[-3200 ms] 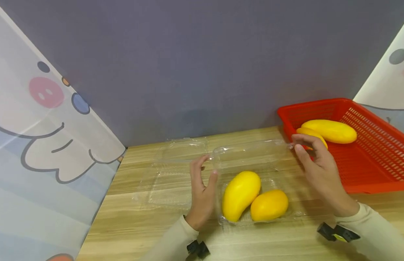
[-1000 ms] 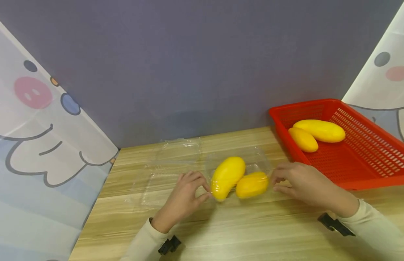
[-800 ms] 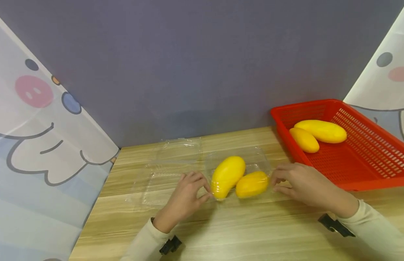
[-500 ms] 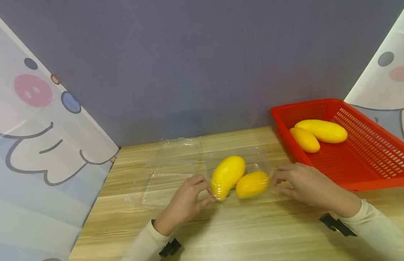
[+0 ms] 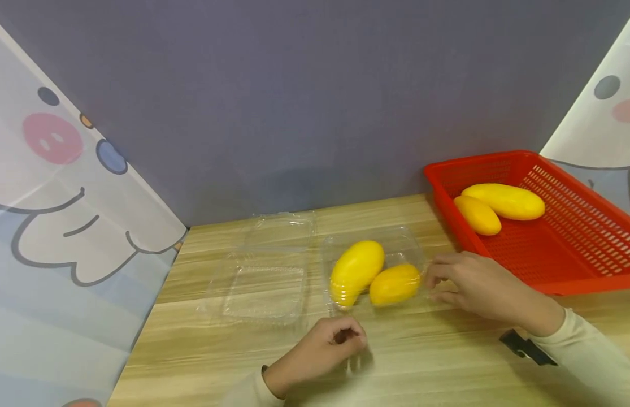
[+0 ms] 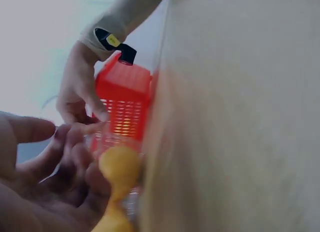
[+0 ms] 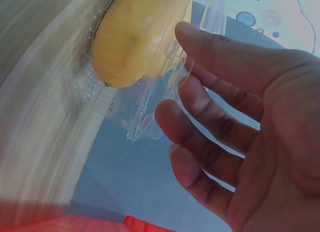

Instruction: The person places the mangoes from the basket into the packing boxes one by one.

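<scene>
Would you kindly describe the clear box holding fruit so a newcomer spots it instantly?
Start at the red basket on the wooden table. Left of it in the head view sits a clear box. It holds two yellow fruits, unlike the empty container further left.

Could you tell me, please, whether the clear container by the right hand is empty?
Not empty: the container holds a longer yellow fruit and a shorter yellow fruit, visible through its clear plastic.

I can't read any words, brands or numbers from where I stand. The only thing like a label is a small yellow patch [image 6: 113, 40] on the black device [image 6: 128, 55] worn at the right sleeve [image 6: 132, 14], its faint dark marks too tiny and blurred to make out.
</scene>
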A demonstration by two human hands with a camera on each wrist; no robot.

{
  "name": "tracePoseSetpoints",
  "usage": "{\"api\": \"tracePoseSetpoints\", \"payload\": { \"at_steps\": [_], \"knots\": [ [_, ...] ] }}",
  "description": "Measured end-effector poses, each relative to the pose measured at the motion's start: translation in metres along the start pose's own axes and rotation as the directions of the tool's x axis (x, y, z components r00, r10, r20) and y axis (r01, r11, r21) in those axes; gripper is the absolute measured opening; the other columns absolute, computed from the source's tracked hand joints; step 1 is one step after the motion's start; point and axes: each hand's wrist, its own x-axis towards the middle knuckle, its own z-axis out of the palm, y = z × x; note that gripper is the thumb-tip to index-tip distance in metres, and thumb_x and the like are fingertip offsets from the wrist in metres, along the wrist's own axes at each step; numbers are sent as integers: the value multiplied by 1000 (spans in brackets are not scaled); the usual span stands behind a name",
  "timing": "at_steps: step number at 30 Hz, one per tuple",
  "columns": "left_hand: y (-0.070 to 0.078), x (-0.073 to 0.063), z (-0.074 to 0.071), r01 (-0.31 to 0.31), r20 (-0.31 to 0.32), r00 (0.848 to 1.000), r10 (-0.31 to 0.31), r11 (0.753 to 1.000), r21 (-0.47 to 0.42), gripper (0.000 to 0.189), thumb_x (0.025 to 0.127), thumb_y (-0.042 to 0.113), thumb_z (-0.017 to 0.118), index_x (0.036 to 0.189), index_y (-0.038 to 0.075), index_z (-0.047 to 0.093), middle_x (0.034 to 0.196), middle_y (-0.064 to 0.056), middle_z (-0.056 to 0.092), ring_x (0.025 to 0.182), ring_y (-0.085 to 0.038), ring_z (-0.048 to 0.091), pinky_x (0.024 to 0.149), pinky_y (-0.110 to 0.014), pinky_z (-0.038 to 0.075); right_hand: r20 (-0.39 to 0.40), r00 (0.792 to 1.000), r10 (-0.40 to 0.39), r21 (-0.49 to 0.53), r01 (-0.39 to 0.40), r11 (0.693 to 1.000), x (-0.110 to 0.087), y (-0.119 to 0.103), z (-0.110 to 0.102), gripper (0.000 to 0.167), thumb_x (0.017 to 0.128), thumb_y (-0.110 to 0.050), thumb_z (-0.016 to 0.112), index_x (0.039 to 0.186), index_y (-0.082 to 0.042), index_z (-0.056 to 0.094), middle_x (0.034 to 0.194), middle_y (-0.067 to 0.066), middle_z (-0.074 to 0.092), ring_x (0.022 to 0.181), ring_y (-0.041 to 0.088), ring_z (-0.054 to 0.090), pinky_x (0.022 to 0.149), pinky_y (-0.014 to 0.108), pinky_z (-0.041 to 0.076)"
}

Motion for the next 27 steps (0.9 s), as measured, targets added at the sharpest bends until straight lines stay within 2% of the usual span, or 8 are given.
{"api": "tracePoseSetpoints", "payload": {
  "at_steps": [2, 4, 7, 9, 12, 18, 21, 27],
  "knots": [
    [-9, 3, 1, 109, 94, 991, -93, 976, -187, 29, 101, 22, 55, 99, -5, 63, 84, -9, 66, 68, 0, 53, 63, -15, 46, 8, 1000, 6, 1, -6, 1000, 0, 0, 0, 26, 72, -33, 87, 84, -41, 65, 91, -23, 60, 76, 2, 56, 66, 28, 50],
    [-19, 6, 0, 192, 146, 978, -146, 906, -376, 28, 102, 22, 53, 98, -4, 62, 81, -1, 65, 66, -3, 56, 62, -17, 47, 16, 1000, 13, 1, -13, 1000, 0, 0, 0, 26, 73, -34, 87, 84, -41, 65, 92, -23, 60, 76, 2, 55, 66, 28, 50],
    [-30, 8, -4, 215, 156, 976, -152, 790, -575, 23, 103, 25, 47, 97, 9, 63, 82, 9, 65, 69, -5, 60, 65, -20, 51, 28, 999, 21, -1, -21, 1000, 0, -1, 0, 25, 73, -35, 87, 85, -41, 65, 92, -23, 60, 76, 3, 54, 67, 29, 49],
    [-35, 9, -6, 188, 144, 982, -123, 731, -656, 24, 104, 27, 44, 97, 16, 63, 83, 9, 65, 73, -7, 62, 69, -22, 53, 28, 999, 23, -4, -22, 1000, 1, -1, -1, 26, 73, -35, 87, 85, -41, 65, 92, -22, 60, 76, 3, 53, 67, 29, 49],
    [-39, 10, -7, 155, 123, 988, -95, 668, -727, 31, 106, 33, 38, 97, 18, 63, 85, 8, 65, 77, -8, 63, 73, -24, 54, 24, 999, 22, -8, -22, 1000, 1, 0, -1, 26, 73, -35, 87, 85, -41, 65, 93, -22, 60, 76, 3, 54, 67, 30, 50],
    [-38, 10, -7, 123, 43, 988, -150, 578, -807, 50, 106, 52, 26, 89, 19, 59, 79, 7, 64, 71, -10, 66, 71, -26, 56, 9, 1000, 25, -17, -25, 1000, 1, 0, 0, 26, 73, -34, 87, 85, -41, 65, 93, -22, 60, 77, 2, 54, 68, 32, 50],
    [-36, 10, -5, 93, -51, 974, -219, 597, -797, 49, 105, 54, 30, 84, 17, 54, 75, 6, 61, 65, -10, 63, 64, -25, 53, 3, 1000, 23, -14, -23, 1000, 1, 0, 1, 26, 73, -34, 88, 84, -41, 65, 93, -22, 60, 76, 3, 55, 67, 31, 50],
    [-34, 14, -1, 46, -240, 919, -312, 691, -721, 39, 104, 49, 36, 86, 16, 45, 72, 6, 51, 56, -8, 55, 52, -23, 49, 4, 1000, 20, -19, -20, 1000, 1, 1, 1, 26, 73, -35, 87, 84, -42, 64, 93, -22, 59, 77, 3, 56, 67, 32, 50]
  ]
}}
